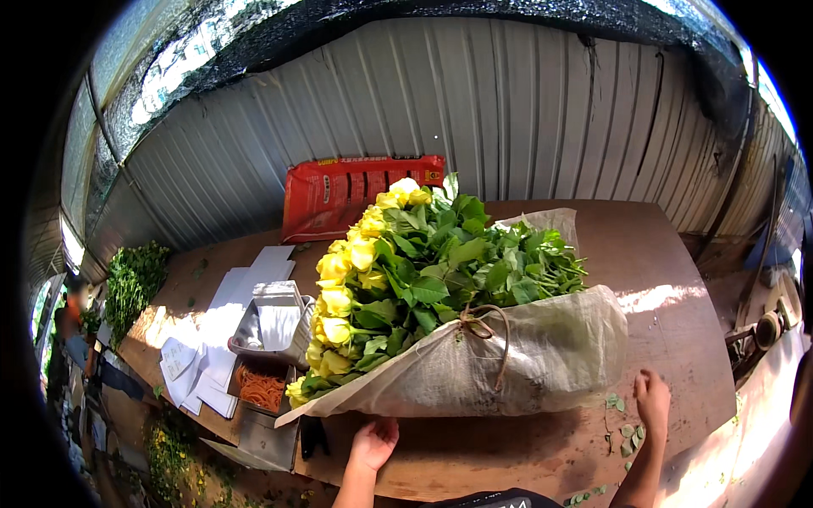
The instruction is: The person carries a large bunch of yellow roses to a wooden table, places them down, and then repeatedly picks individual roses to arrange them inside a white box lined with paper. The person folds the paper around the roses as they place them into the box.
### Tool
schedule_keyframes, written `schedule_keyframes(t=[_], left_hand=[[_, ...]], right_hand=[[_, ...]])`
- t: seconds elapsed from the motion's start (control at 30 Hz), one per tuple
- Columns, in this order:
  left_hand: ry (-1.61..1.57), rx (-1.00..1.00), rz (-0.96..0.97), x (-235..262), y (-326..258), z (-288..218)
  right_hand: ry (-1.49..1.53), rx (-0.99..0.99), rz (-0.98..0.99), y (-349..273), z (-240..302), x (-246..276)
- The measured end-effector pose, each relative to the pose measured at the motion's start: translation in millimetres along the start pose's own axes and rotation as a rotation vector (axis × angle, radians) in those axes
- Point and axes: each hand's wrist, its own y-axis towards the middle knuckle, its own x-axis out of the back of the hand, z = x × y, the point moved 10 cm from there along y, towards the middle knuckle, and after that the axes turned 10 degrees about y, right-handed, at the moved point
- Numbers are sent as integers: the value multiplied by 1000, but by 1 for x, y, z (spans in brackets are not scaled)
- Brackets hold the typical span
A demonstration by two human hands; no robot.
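Note:
A large bunch of yellow roses [336, 302] with green leaves [449, 262] lies on the wooden table, blooms toward the left and stems toward the right. A pale, translucent wrapping sheet [542, 356] is folded up over its near side, and a brown cord [477, 324] with a knot rests on the sheet. My left hand [375, 443] is just below the near edge of the sheet, palm partly turned up, fingers loosely bent and holding nothing. Right of the bundle, my right hand [652, 400] is over the table with its fingers curled in; nothing shows in them.
Left on the table [694, 339] are white papers [201, 372], a grey basket [298, 340] and a box of orange bands [258, 388]. A red bag [326, 199] leans on the corrugated wall [474, 110]. Loose leaves [631, 438] lie near my right arm; greenery [135, 284] is farther left.

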Motion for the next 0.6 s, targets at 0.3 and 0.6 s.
schedule_keyframes(t=[0.3,0.6], left_hand=[[1350,-710,133,-213,-113,-53],[1886,-1603,-397,-307,-105,-21]], right_hand=[[224,924,256,-57,308,-72],[971,703,673,-53,266,-114]])
